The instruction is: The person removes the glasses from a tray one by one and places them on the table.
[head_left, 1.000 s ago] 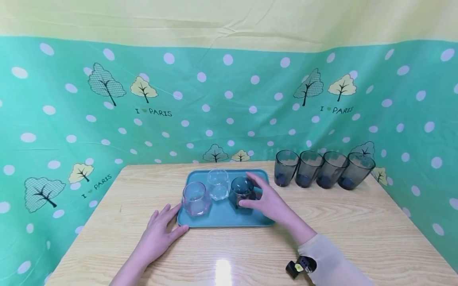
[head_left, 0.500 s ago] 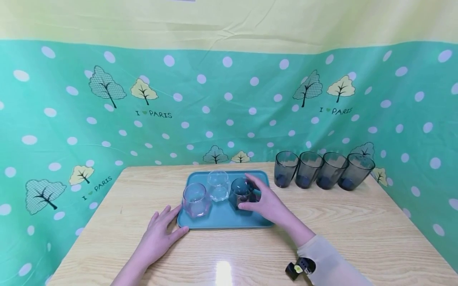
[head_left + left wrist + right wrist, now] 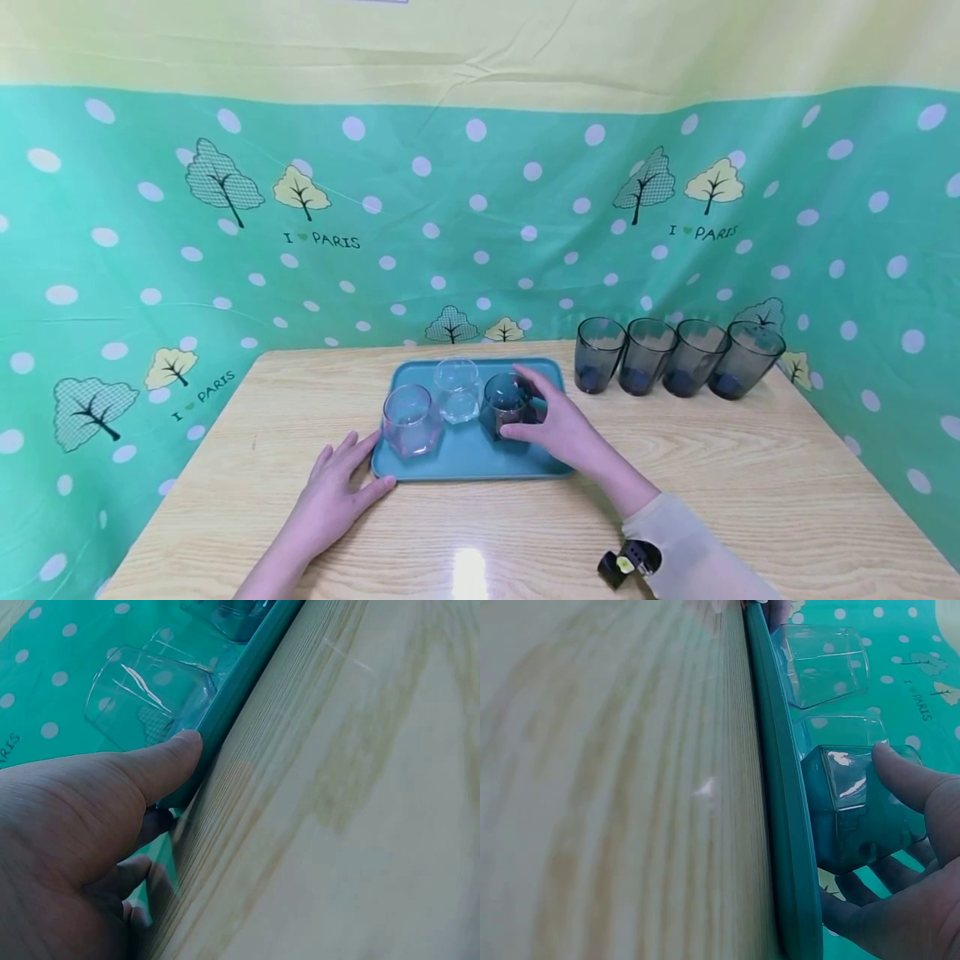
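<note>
A blue tray point(image 3: 480, 467) lies on the table and bears three faceted glasses. The pinkish clear glass point(image 3: 412, 422) stands at its left, a clear glass point(image 3: 457, 392) behind the middle, and a dark tinted glass point(image 3: 504, 407) at the right. My right hand point(image 3: 561, 425) holds the dark glass from its right side, thumb in front and fingers behind. In the right wrist view this dark glass point(image 3: 855, 810) sits between thumb and fingers, just inside the tray's rim. My left hand point(image 3: 335, 496) touches the tray's front left corner, its thumb point(image 3: 180, 754) against the rim, fingers spread.
Several tall dark tumblers point(image 3: 600, 354) stand in a row at the table's back right, the rightmost looking tilted. A green dotted cloth point(image 3: 480, 250) hangs behind and beside the wooden table point(image 3: 712, 467). A wrist strap point(image 3: 630, 560) shows at the right sleeve.
</note>
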`<state>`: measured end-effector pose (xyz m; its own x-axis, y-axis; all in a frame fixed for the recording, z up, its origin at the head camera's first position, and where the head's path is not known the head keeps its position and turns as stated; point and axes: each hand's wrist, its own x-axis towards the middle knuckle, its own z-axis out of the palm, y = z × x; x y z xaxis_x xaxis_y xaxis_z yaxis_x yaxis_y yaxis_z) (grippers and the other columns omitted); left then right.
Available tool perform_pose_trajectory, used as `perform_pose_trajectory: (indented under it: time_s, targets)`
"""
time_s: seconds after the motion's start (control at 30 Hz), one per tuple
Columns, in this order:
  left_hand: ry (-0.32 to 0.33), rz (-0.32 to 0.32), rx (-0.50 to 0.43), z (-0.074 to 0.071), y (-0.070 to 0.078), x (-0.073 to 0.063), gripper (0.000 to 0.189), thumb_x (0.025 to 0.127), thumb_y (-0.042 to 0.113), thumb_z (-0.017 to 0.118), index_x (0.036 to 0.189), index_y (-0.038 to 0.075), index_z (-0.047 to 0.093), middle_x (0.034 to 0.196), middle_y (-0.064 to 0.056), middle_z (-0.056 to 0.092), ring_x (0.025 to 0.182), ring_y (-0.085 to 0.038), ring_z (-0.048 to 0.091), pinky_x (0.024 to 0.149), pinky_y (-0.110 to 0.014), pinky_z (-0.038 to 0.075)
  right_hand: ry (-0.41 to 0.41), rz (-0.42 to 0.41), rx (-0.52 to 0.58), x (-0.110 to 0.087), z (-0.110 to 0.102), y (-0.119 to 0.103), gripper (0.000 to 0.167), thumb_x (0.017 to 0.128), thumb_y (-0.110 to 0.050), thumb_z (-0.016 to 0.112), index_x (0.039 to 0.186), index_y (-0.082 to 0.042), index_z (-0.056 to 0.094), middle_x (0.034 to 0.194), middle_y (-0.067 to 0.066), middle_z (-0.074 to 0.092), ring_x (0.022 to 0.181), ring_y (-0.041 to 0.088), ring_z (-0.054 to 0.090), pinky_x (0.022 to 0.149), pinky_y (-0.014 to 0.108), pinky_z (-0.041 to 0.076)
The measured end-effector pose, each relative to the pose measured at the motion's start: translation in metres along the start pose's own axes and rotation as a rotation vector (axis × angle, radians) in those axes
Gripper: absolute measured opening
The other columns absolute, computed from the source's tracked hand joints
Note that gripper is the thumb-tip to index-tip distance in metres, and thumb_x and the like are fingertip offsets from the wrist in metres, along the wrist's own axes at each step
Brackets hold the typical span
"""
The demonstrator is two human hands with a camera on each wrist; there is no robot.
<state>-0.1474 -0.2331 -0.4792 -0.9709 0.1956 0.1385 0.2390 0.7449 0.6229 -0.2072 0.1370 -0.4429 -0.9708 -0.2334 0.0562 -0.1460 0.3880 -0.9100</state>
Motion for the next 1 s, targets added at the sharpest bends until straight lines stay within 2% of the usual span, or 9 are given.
perform_pose_trajectory:
  time_s: [0.5,1.0]
  targets:
    - [0.002,0.007,0.002,0.0015,-0.0018,0.0,0.079,0.101,0.045,0.082,0.163,0.006,0.053,0.161,-0.019,0.057,0.16,-0.051,0.032,0.131,-0.071,0.011,0.003,0.0,-0.01,-0.0012,0.0006,-0.0008,0.091,0.093,-0.023,0.094,0.17,-0.026,0.045,0.173,0.009,0.042,0.157,0.044,0.041,0.121,0.058,0.048]
    - [0.004,0.007,0.004,0.0007,-0.0005,0.0002,0.078,0.1,0.044,0.082,0.163,0.005,0.054,0.161,-0.019,0.058,0.16,-0.05,0.033,0.132,-0.071,0.011,0.032,0.032,-0.001,-0.0033,-0.0002,-0.0027,0.089,0.09,-0.023,0.096,0.166,-0.028,0.05,0.17,0.009,0.046,0.147,0.042,0.054,0.114,0.056,0.055]
